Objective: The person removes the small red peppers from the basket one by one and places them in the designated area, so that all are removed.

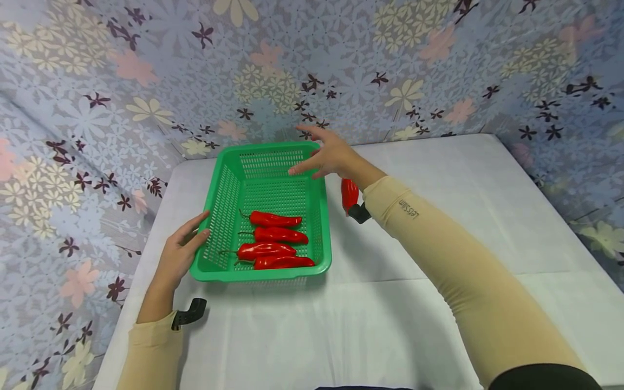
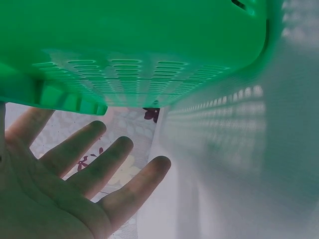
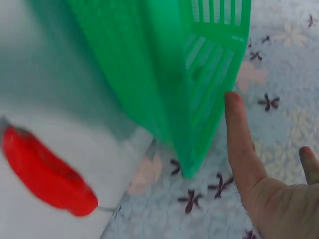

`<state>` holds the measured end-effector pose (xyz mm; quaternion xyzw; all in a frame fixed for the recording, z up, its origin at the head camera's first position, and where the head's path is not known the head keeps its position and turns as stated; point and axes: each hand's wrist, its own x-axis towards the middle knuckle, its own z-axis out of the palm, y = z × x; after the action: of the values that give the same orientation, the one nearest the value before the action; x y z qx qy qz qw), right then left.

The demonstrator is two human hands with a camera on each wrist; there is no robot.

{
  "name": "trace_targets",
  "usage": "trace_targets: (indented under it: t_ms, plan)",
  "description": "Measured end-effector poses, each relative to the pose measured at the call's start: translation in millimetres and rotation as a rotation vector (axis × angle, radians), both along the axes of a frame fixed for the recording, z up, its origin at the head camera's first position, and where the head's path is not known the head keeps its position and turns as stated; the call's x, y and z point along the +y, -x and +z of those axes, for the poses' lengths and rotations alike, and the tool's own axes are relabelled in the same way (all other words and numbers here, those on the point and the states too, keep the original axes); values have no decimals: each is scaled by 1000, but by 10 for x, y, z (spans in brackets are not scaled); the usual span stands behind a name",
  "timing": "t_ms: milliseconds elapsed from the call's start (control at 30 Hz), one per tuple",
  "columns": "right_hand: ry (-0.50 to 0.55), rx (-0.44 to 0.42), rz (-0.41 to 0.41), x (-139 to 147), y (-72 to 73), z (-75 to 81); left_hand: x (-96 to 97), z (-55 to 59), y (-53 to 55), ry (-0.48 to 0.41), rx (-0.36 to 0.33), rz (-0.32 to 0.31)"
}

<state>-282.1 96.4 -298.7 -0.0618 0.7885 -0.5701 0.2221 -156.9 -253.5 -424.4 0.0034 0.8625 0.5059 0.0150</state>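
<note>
Basket [image 1: 260, 275] wants steadying by the straight-fingered left hand [image 1: 176, 254], the spread, empty right hand [image 1: 333, 154] best lifted well clear.

From head, looking forward and down over counter [image 1: 487, 189], taking in green basket [image 1: 265, 275] from above. From left wrist, looking very near along basket's outer side. From right wrist, looking close past basket's right side toward floral backdrop [image 3: 279, 59], sharing with head view red pepper [image 3: 47, 172] outside basket.
</note>
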Motion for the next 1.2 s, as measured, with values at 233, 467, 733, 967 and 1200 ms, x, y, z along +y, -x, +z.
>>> trace_targets:
  t_ms: [233,467,733,967,1200]
  plan:
    - [-36,-55,80,-320,-27,-256,-3,-5,6,3,2,3]
    - [-131,-134,64,-596,-47,-438,-17,-7,13,7,15,8]
    - [-199,-253,11,-747,-34,-477,-36,-27,22,-8,24,1]
    - [-334,-304,121,-827,-26,-598,-45,-25,20,-10,22,-9]
    - [-478,-308,190,-898,-77,-725,-43,-46,35,-24,27,-4]
